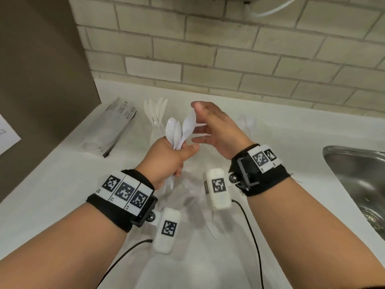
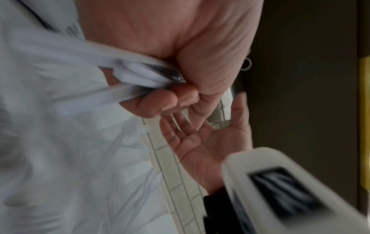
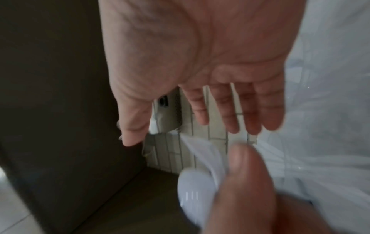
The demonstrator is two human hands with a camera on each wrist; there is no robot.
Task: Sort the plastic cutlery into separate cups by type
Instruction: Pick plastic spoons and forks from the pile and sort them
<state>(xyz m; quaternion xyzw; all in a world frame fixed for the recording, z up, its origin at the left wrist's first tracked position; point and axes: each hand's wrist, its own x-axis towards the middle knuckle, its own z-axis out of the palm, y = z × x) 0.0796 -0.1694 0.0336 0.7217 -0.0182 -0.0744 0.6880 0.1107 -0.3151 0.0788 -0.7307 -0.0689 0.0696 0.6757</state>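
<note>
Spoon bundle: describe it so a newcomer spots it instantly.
On the white counter below the tiled wall, find the two hands. The left hand grips the spoon bundle by the handles, bowls up. Unlike the cutlery standing in clear cups behind, it is held in the air, beside the open right hand.

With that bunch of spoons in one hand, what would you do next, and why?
Probably carry the spoons to the far cup that seems to hold spoons already. The left hand grips them by the handles, bowls up; the right hand is open beside them, holding nothing. The cup of knives is the wrong type.
</note>
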